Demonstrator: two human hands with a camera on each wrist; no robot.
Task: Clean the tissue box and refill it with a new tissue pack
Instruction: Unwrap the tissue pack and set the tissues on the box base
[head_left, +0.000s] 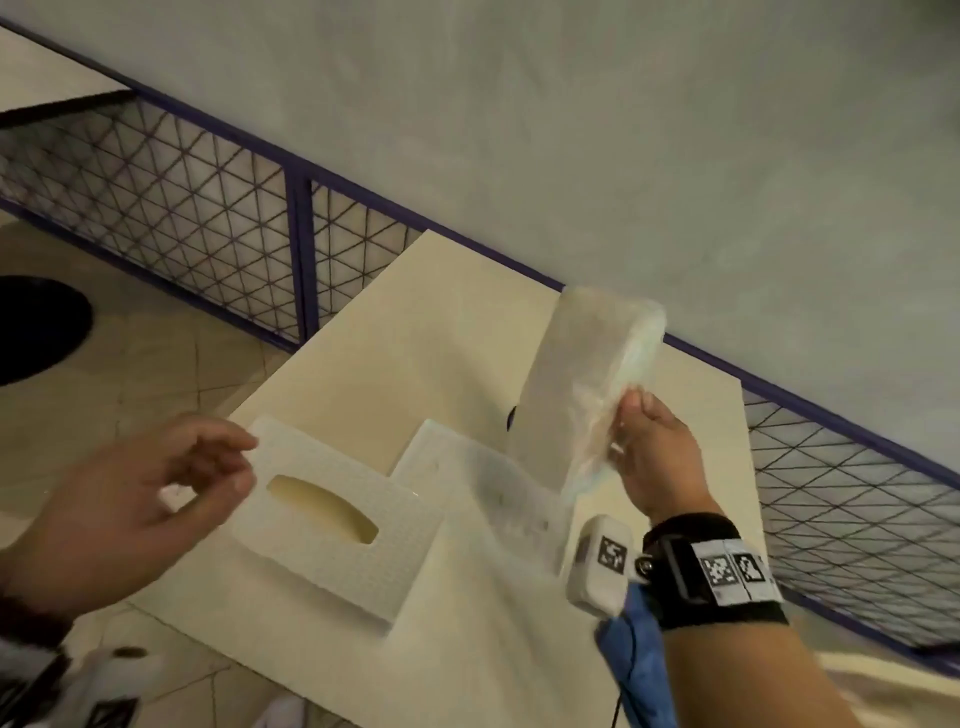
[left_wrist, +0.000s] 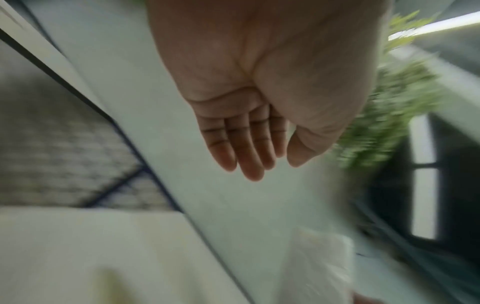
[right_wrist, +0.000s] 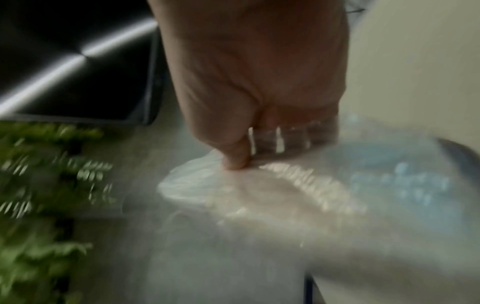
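The white tissue box lid (head_left: 332, 514), with an oval slot, lies flat on the cream table (head_left: 415, 322). Beside it on the right sits the pale box base (head_left: 467, 467). My right hand (head_left: 649, 447) grips a plastic-wrapped tissue pack (head_left: 582, 389) by its side and holds it on end above the base. In the right wrist view the thumb of that hand (right_wrist: 241, 160) presses into the crinkled wrap of the pack (right_wrist: 259, 195). My left hand (head_left: 156, 499) hovers at the lid's left end and holds nothing. Its fingers (left_wrist: 246, 148) are straight, and the tissue pack (left_wrist: 319, 267) shows below them.
A blue cloth (head_left: 634, 670) lies at the table's near edge under my right wrist. A wire mesh fence (head_left: 182, 208) with a purple frame runs behind the table along a grey wall. A black round object (head_left: 36, 327) sits on the tiled floor at left. Green foliage (left_wrist: 394, 102) appears in both wrist views.
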